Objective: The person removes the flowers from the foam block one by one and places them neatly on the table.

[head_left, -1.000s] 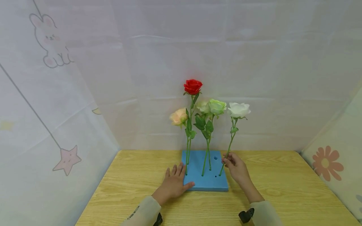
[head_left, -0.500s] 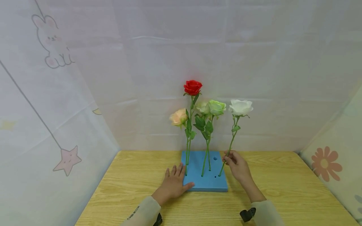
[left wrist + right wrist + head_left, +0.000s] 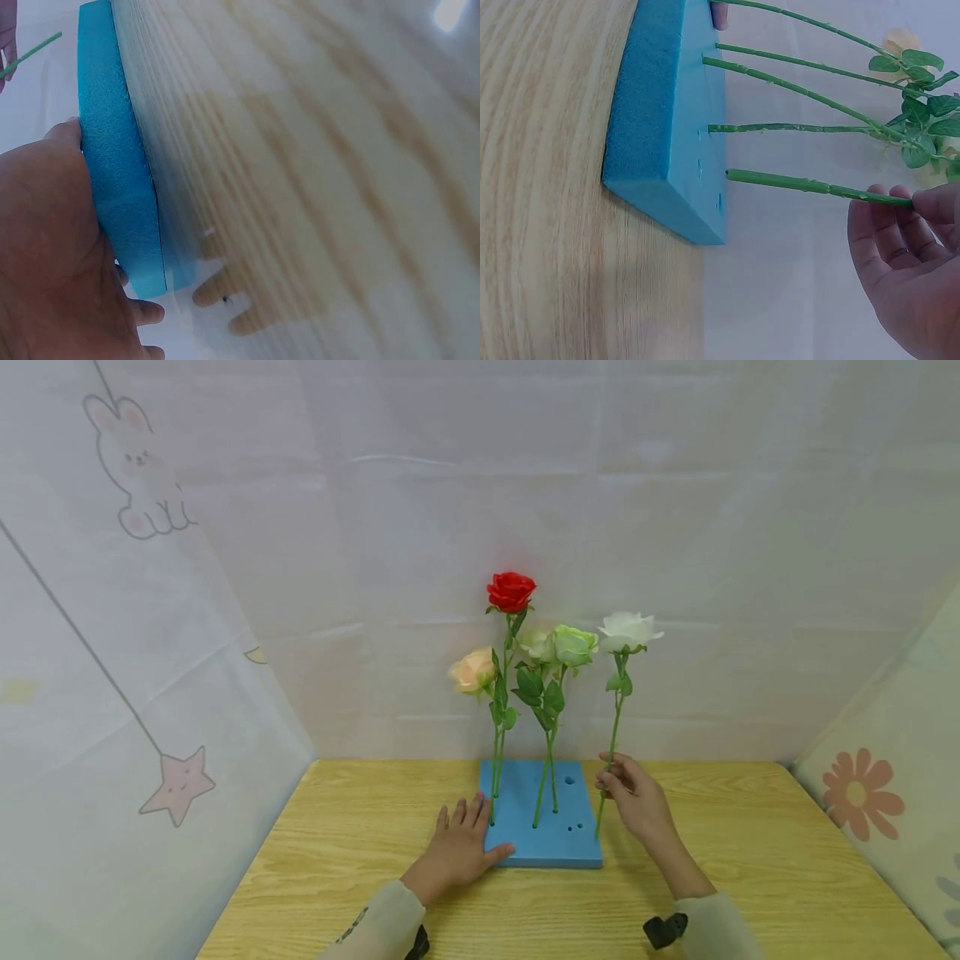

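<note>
My right hand (image 3: 643, 803) pinches the green stem of a white rose (image 3: 628, 632) beside the right edge of a blue foam block (image 3: 547, 850). In the right wrist view the cut end of that stem (image 3: 772, 180) hangs free, apart from the block's holed face. My left hand (image 3: 455, 850) lies on the block's left side with its fingers spread. Standing in the block are a red rose (image 3: 512, 592), a peach rose (image 3: 474, 672), a green-tinged rose (image 3: 575, 645) and a paler one (image 3: 538, 645) partly hidden behind it.
The block sits on a wood-grain table (image 3: 360, 827). Small bare holes and one larger hole (image 3: 569, 781) show on its right part. A pale cloth backdrop (image 3: 420, 527) rises behind the table and along both sides.
The white rose's stem has come up out of its hole in the block, leaving the hole bare. My right hand has shifted slightly right with it. My left hand stays put.
</note>
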Available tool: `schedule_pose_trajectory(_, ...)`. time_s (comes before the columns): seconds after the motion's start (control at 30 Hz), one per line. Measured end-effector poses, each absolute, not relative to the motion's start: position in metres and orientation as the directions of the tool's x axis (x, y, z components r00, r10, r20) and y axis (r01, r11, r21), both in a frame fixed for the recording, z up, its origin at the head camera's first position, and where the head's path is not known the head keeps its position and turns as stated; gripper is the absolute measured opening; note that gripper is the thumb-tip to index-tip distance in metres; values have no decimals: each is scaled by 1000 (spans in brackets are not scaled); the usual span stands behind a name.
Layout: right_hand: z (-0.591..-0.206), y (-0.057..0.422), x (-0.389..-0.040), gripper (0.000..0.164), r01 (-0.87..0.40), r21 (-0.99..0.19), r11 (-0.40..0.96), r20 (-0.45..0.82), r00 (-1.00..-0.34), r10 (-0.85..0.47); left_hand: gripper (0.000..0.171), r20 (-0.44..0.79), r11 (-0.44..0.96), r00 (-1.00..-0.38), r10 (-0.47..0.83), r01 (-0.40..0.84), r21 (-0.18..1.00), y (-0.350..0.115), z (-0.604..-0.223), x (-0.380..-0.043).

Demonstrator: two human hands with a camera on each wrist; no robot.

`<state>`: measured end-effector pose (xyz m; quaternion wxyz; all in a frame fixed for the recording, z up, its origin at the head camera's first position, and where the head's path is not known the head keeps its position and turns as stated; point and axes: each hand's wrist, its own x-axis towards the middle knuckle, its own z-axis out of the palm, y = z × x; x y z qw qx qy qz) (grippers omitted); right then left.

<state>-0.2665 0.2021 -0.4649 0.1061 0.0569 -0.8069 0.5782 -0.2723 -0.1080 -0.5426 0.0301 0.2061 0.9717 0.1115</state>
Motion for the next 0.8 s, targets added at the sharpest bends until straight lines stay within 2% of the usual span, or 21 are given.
schedule_pose_trajectory(0.5, -464, 226, -247, 37, -224, -911, 346, 234, -972, -13, 97, -26, 889, -911, 410, 394, 232, -109, -542, -273)
schedule_pose_trajectory(0.8, -462, 241, -237, 38, -276, -881, 385, 275, -960, -58, 96, -31, 888, -912, 409, 390, 242, -109, -544, -275)
